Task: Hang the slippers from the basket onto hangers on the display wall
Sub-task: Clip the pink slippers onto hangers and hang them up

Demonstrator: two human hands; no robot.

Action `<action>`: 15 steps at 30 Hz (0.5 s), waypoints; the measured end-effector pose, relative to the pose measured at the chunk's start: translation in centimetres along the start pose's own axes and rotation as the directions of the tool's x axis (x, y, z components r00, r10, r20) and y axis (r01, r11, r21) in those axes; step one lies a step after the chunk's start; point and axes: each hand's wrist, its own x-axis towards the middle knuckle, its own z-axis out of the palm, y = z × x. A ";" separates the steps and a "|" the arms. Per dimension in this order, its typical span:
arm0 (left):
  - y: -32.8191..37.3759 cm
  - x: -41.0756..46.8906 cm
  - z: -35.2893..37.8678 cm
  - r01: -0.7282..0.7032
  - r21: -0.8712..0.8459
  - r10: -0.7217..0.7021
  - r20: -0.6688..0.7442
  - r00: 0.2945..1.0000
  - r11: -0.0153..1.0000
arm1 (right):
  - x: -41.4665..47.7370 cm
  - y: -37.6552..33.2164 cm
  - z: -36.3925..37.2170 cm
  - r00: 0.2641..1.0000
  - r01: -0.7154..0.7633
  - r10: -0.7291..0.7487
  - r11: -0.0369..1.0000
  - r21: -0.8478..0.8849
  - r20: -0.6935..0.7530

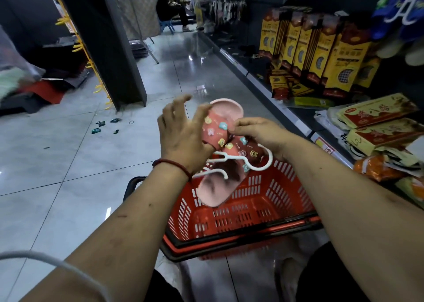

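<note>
Obs.: the pair sits between your hands, above the basket [270,194], well clear of its rim.

- Upper slipper [220,120]: long axis runs away from you and slightly right, pink insole end farthest off.
- Lower slipper [218,187]: long axis runs toward you and down, end hanging over the basket mouth.
- Hanger [263,164]: white, lying across the lower slipper, big hook curling out to the right under your right hand. Whether its prongs are seated in both slippers cannot be read; your left wrist covers that spot.

Hands:
- Left hand [181,136]: fingers spread and nearly straight, thumb and palm edge resting on the upper slipper's strap. Nothing gripped.
- Right hand [259,134]: fingertips drawn together, pinching the upper slipper's strap where the two slippers meet. It is the nearer one to the hook.

Judgement: the wall lies up and to your right, where blue slippers [390,10] hang. The hook faces that side, so the right hand looks better placed for the lift.
</note>
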 end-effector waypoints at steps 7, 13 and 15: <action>-0.4 0.3 0.4 -0.359 -0.028 0.354 0.254 0.900 0.933 | -0.1 0.4 0.6 0.999 -0.020 0.023 0.997 -0.075 0.031; -1.9 0.1 1.2 -0.159 -0.002 0.151 0.326 0.933 0.987 | 0.5 0.4 0.3 0.986 0.005 -0.025 0.993 -0.117 -0.167; -2.7 -0.1 1.4 -0.035 0.020 0.026 0.327 0.945 0.999 | 0.6 0.6 -0.1 0.962 -0.005 -0.032 0.991 -0.137 -0.271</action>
